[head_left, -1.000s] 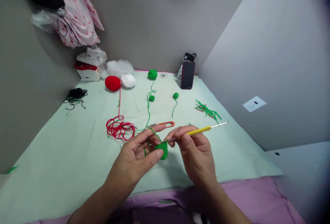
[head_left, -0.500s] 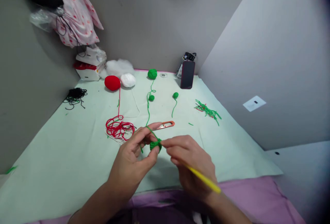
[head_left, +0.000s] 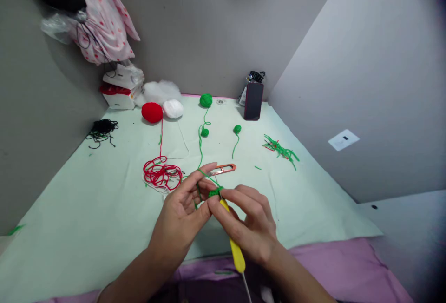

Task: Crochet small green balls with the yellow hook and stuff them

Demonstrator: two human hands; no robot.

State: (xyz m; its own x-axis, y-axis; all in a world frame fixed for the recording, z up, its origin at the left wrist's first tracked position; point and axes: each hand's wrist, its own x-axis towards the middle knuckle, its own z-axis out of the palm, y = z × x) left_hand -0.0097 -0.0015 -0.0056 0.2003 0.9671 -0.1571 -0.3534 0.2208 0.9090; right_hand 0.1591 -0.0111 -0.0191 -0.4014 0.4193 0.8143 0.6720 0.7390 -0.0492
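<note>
Between thumb and fingers, my left hand [head_left: 183, 210] pinches a small green crochet piece [head_left: 214, 193]. Green yarn [head_left: 209, 177] runs over its raised index finger down to the piece. My right hand [head_left: 249, 219] grips a crochet hook [head_left: 237, 252] with a yellow handle and a metal shaft. The hook's thin tip stands up at the edge of the green piece, with yarn close around it. Just beyond my left fingertips lies a pair of orange thread snips [head_left: 225, 169]. The yarn leads back to a green yarn ball [head_left: 206, 100] by the wall.
Red yarn [head_left: 162, 173] lies tangled left of my hands, with a red ball [head_left: 152, 112] and white ball [head_left: 173, 108] behind. Two small green balls [head_left: 237, 129] sit mid-table. Green scraps [head_left: 281, 149], a phone [head_left: 254, 101] and black yarn [head_left: 102, 128] lie around the edges.
The yellow hook has swung from slanting right to pointing nearly straight toward me. My right hand has rolled, its thumb now against the green piece. The piece has tilted.
</note>
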